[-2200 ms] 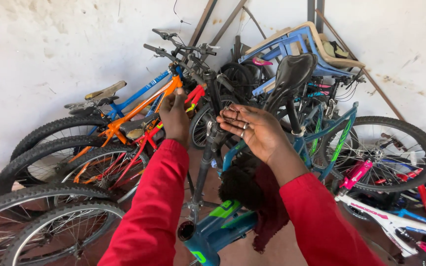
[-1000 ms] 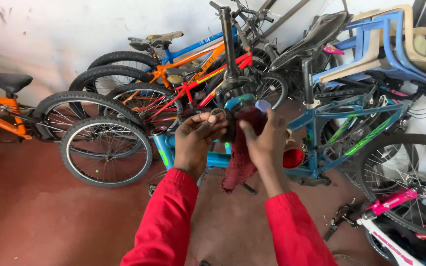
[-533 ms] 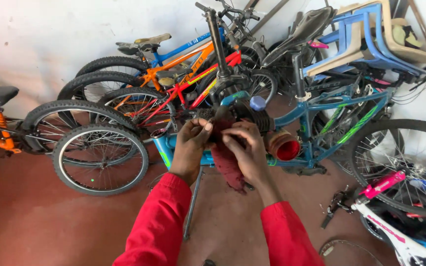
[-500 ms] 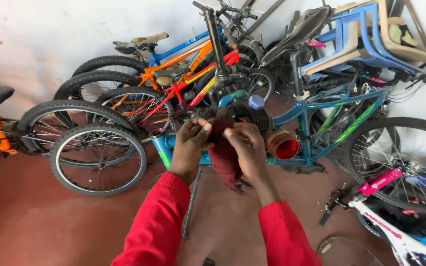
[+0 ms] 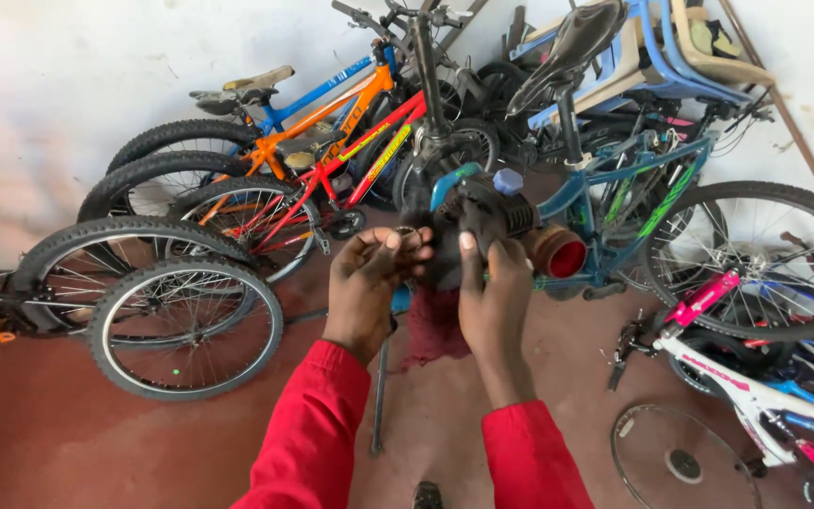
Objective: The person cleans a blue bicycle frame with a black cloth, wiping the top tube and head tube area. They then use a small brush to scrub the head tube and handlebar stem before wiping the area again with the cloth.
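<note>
Both my arms in red sleeves reach forward. My right hand (image 5: 494,297) grips a dark bicycle fork part (image 5: 487,209) with a black ribbed boot, a teal crown and a blue cap, together with a dark red rag (image 5: 433,325) hanging below it. My left hand (image 5: 369,283) pinches a small part at the left side of the same fork piece; its fingertips are closed on it. A red plastic cup-shaped piece (image 5: 558,253) sits just right of the held part.
Several bicycles lean against a white wall: orange and blue ones (image 5: 332,104), a red one (image 5: 369,160), a teal frame (image 5: 633,188), a white and pink one (image 5: 756,386). Blue and cream plastic chairs (image 5: 652,47) are stacked behind. A loose wheel (image 5: 680,462) lies on the red floor.
My view shifted left and down from the handlebars to the floor area. Both hands came together on the fork part and rag and now hold it a little higher.
</note>
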